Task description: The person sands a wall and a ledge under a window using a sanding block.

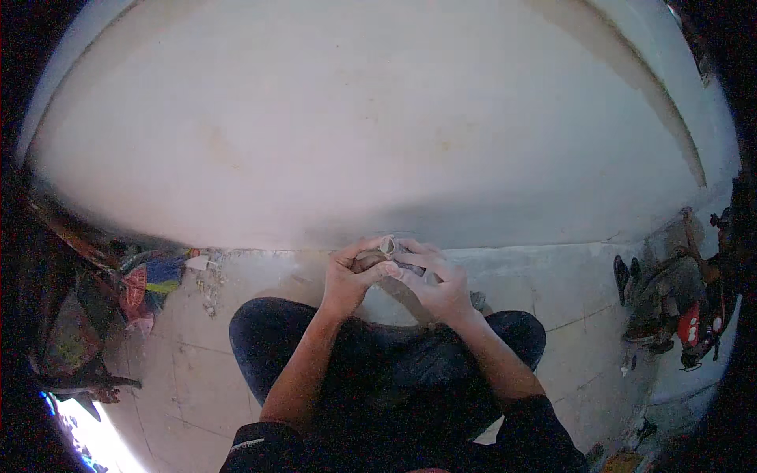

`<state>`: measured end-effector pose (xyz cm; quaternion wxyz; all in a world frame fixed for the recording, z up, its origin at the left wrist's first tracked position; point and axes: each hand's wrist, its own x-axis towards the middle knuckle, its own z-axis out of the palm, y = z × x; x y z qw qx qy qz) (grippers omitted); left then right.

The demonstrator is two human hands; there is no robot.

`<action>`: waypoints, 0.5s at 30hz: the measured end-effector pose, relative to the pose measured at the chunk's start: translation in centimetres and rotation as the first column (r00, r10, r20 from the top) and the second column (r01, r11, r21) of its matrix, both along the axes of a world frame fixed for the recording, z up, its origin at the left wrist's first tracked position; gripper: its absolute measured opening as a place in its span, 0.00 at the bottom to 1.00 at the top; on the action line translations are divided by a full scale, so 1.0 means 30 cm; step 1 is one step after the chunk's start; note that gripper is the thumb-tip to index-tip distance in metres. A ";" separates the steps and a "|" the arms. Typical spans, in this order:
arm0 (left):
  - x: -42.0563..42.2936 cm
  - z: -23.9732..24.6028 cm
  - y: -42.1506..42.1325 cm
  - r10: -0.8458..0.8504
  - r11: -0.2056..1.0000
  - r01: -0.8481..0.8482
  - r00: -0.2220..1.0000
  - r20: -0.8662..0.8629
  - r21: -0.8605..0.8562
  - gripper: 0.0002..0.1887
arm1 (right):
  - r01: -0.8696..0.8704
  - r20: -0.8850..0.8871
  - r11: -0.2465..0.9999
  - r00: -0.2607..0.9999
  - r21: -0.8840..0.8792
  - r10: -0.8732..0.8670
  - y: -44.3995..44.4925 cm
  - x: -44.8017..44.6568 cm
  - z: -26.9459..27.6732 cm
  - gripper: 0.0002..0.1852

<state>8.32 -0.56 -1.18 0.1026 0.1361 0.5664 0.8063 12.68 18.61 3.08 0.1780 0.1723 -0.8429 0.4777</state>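
Note:
Both of my hands meet low in front of a pale wall (378, 136), above my folded legs. A small greyish object (387, 246), rounded at its upper end, stands between the fingertips; its kind cannot be told. My left hand (359, 269) curls around its left side, thumb and fingers pinching it. My right hand (434, 281) closes on it from the right, the thumb near the left thumb. A darker part shows between the hands under the fingers, and whether it belongs to the same object is unclear. The palms are hidden.
A tiled floor (195, 360) stretches around my legs. Colourful bags or cloths (159, 278) lie by the wall at the left. At the right, another person (674, 290), partly in shadow, sits near a red object (689, 324). Bright light enters at the lower left.

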 end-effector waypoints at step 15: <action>0.000 0.000 0.019 0.013 0.998 -0.021 0.993 -0.119 -0.067 0.25 | 0.172 -0.202 0.976 0.969 0.132 -0.143 -0.013 0.017 -0.037 0.14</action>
